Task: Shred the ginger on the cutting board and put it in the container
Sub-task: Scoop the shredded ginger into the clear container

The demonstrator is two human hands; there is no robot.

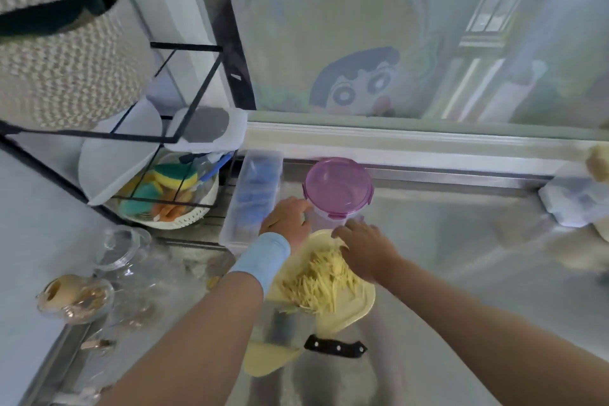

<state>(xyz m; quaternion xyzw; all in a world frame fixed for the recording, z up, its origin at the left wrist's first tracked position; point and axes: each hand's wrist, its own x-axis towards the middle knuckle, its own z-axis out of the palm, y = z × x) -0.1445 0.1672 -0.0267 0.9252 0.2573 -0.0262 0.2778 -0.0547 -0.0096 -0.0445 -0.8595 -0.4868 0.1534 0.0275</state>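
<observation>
Ginger shreds (316, 283) lie in a loose pale-yellow pile on the far half of the cutting board (357, 310). The pile's long axis runs diagonally, from the near left of the board up toward the far right. The strands are thin and matchstick-like, most of them roughly in line with that diagonal and a few fanning out at the near edge. The cream board itself runs lengthwise from near you to far, leaning a little right. A knife (334, 347) lies across its near part, black handle pointing right and blade to the left.

Just past the board's far end stands the container (337, 188), a clear round tub with its purple lid still on.

Your left hand (286, 219), a blue wristband (263, 257) behind it, is palm down. Its fingers reach out fairly straight and the tips touch the container's left side. Your right hand (362, 249) is also palm down and arched over the far end of the pile, fingers bent down into the shreds. Whether they have hold of any ginger is hidden beneath the hand.

Both forearms come in from the near edge over the steel counter (445, 257).
</observation>
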